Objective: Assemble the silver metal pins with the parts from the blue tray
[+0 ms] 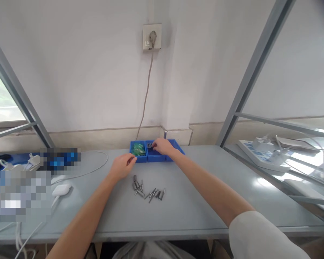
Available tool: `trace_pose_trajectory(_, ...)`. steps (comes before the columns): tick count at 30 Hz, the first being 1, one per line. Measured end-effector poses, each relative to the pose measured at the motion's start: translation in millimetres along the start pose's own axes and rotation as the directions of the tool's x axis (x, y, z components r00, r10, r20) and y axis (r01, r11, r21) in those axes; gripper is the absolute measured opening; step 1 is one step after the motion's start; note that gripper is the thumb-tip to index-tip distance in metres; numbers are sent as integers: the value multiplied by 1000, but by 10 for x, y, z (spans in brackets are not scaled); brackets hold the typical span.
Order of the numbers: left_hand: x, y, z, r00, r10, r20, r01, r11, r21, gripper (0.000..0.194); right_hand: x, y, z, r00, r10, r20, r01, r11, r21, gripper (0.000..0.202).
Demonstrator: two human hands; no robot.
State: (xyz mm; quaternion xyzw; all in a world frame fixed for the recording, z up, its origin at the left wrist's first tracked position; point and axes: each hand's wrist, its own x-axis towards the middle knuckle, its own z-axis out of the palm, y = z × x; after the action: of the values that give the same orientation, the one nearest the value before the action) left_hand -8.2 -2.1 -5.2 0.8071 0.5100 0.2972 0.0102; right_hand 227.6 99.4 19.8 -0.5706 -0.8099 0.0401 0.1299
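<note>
A blue divided bin [157, 158] stands at the back of the table. Its left compartment holds green pieces [138, 149] that look like small circuit boards or bagged parts. Small shiny round parts [149, 145] lie in the middle compartment. My right hand [164, 146] reaches over that compartment, fingers pinched together at the round parts; what they grip is hidden. By the bin's front left corner is my left hand [122, 166], its fingers curled closed, with any contents too small to make out. Two loose groups of metal pins and cylinders, a left group [137, 186] and a right group [156, 194], lie nearer me.
White cables and a white adapter [62, 190] lie on the table's left side. A power strip with plugs [264, 154] sits beyond the metal frame post [239, 97] at right. The wall socket [152, 37] has a cord hanging behind the bin.
</note>
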Motion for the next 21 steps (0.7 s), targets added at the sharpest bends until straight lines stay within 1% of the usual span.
trace_pose_trajectory(6,0,4,-7,1000,5,-10,-5,1000,-6,34,63,-73,94,999,28,19,-26,997,-68,14)
trace_pose_trajectory(13,-7,19,-9,1000,-6,3,6,1000,-20,34,123,-56,141,999,50,-3,-50,993,-108,15)
trace_pose_trajectory(17,-7,16,-4,1000,-3,4,3,1000,-18,35,139,-58,141,998,57,2,-57,993,-107,12)
trace_pose_trajectory(21,-4,11,0,1000,2,8,-2,1000,-12,35,151,-83,148,997,71,8,-70,992,-107,15)
